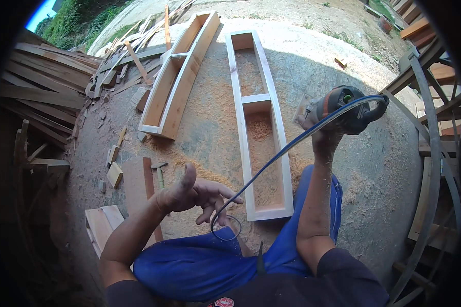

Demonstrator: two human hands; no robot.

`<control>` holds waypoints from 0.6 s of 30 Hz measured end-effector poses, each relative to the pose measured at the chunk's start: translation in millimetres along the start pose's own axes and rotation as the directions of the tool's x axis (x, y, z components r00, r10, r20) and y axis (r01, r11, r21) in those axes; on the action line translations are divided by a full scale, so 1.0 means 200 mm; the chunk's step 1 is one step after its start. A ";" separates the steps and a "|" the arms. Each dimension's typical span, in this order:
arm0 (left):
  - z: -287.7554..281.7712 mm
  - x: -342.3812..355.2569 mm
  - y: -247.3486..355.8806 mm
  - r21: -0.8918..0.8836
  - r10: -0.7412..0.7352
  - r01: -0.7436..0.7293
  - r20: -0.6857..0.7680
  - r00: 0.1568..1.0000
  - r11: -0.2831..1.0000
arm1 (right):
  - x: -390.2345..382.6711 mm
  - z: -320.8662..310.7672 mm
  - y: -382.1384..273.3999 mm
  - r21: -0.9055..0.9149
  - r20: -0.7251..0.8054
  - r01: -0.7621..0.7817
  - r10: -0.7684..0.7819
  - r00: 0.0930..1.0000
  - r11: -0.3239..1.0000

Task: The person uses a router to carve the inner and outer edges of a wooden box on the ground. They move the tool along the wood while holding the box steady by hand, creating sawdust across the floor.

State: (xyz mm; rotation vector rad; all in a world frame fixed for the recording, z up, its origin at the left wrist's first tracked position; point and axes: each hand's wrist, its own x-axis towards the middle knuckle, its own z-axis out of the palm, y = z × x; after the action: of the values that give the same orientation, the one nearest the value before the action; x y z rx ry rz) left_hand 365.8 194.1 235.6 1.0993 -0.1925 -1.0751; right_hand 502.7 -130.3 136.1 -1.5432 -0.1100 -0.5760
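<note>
My right hand grips a black and orange corded power tool, raised to the right of a long wooden frame. A pale flat plate shows at the tool's left end; its exact kind is unclear. The blue-grey cord arcs down from it towards my left hand. That hand is open, thumb up and fingers spread, with the fingertips by the cord; whether they touch it I cannot tell. The wooden frame, split in two by a crosspiece, lies on the floor before my knees with shavings inside.
Farther left stands a second long divided wooden frame. A hammer lies beside a brown board near my left forearm. Stacked planks and offcuts line the left side; metal framing and timber stand at right. Sawdust covers the floor.
</note>
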 end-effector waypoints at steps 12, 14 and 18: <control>-0.11 0.37 0.14 0.998 0.511 -0.002 -0.026 0.859 0.055 | 0.14 0.29 0.34 0.084 0.310 -0.185 0.151 0.939 0.979; -0.21 0.62 -0.05 0.971 0.331 -0.048 -0.032 0.943 0.233 | 0.16 0.32 0.42 -0.034 0.405 -0.186 0.184 0.896 0.982; -0.53 0.86 -0.20 0.942 0.375 0.203 -0.297 0.878 0.269 | 0.12 0.44 0.42 -0.023 0.444 -0.222 0.209 0.871 0.975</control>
State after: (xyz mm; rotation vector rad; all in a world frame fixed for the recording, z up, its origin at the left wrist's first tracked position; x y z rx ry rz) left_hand 495.1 124.3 89.9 2.4483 -0.5718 -0.4170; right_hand 583.8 -58.7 75.2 -1.6113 -0.2895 -0.0335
